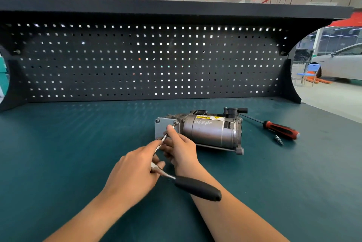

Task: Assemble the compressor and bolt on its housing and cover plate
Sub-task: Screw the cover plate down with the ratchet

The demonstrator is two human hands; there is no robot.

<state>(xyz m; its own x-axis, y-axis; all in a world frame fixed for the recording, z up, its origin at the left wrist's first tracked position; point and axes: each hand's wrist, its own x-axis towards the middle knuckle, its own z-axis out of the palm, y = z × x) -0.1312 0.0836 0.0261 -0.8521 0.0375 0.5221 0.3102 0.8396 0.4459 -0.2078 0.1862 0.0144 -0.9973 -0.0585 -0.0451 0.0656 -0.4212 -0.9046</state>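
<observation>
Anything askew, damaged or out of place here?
Nothing stands out. The compressor lies flat, its cover plate sits square, left hand and right hand hold the ratchet at a bolt, and the screwdriver lies aside.

The left half of the green bench mat [68,134] lay open, a wide lane from the lower left of the frame up to the pegboard [147,61], which walled off the back. At centre the compressor [207,132] blocked the way. The left hand [135,171] and right hand [180,149], both gripping a ratchet [163,173], crowded the approach to its cover plate [161,130] (the black handle [197,188] jutted toward lower right). Right of the compressor a screwdriver [280,129] and a small bit [279,140] lay in the path, with bare mat beyond them.
</observation>
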